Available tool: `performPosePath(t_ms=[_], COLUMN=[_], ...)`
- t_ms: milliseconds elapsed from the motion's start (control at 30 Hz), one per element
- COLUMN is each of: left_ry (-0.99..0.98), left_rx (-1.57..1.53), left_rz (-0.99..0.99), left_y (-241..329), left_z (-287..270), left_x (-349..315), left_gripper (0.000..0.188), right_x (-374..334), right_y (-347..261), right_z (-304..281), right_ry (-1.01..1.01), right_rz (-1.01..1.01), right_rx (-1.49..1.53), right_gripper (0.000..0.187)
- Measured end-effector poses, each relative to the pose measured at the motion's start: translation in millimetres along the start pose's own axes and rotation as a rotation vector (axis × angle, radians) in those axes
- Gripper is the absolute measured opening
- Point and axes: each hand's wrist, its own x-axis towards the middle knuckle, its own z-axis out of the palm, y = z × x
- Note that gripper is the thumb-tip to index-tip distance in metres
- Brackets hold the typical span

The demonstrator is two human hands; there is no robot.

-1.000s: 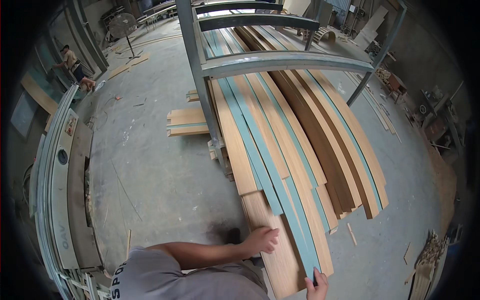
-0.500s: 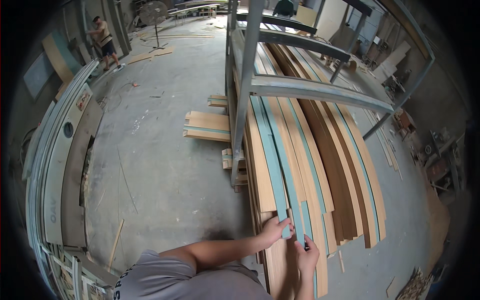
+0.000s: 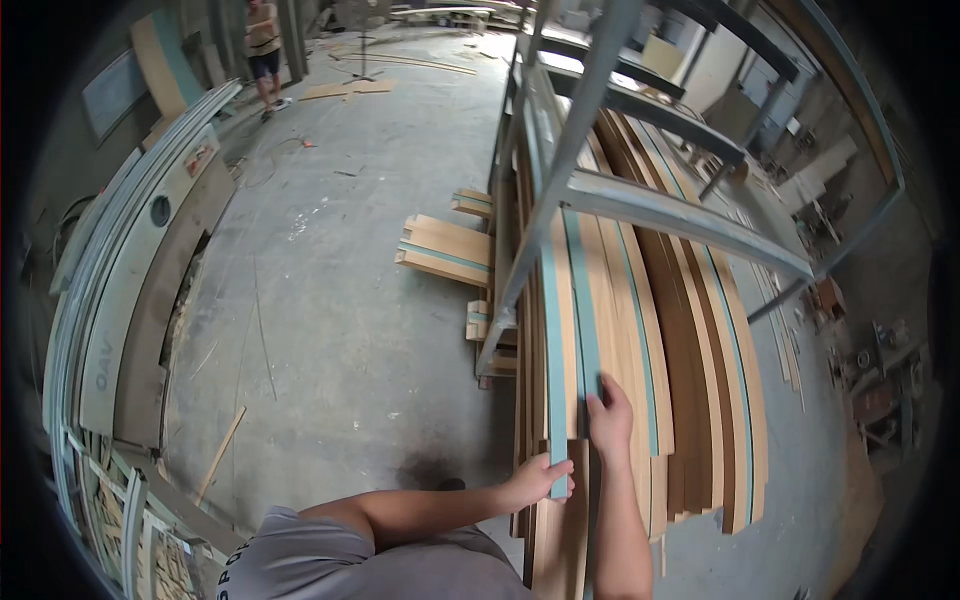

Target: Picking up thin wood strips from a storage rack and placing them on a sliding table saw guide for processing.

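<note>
strip (image 3: 556, 390) clasped in your left hand (image 3: 540, 482), apparently being parted from a second strip (image 3: 582, 310) at your right hand (image 3: 611, 422), whose grip is unclear, likely needs steady guidance next.

This is a woodworking workshop, as shown by long boards (image 3: 688, 400) stacked in a metal rack (image 3: 690, 222), 1 bulky grey machine (image 3: 130, 310) at the left, and loose wood pieces (image 3: 345, 90) on the concrete floor (image 3: 330, 330).

Grey shirt (image 3: 400, 575) at near edge, cloth softly creased. Left sleeve (image 3: 305, 530) short, loose, same grey. Dark block lettering (image 3: 231, 572) on shirt's left part, cut off at near edge. Forearms (image 3: 622, 530) bare, slim. Left hand (image 3: 534, 483), right hand (image 3: 611, 420) bare too.
</note>
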Motion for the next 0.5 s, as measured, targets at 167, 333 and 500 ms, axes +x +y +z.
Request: performPosePath(t_ms=[167, 333, 500], left_ry=[0.060, 0.113, 0.221], left_rx=[-0.055, 0.030, 0.083], left_rz=[0.020, -0.010, 0.057], left_y=[13.4, 20.3, 30.3], left_z=[12.5, 14.8, 27.2], left_x=[45.0, 70.4, 85.1], left_gripper=[0.025, 0.028, 0.031], right_x=[2.0, -92.1, -223.8], right_y=[-12.9, 50.1, 109.4], right_z=[-40.9, -120.2, -178.3], right_ry=[-0.030, -0.038, -0.167], right_rz=[-0.142, 0.104, 0.525], right_rx=[-0.111, -0.202, 0.074], right_gripper=[0.034, 0.035, 0.035])
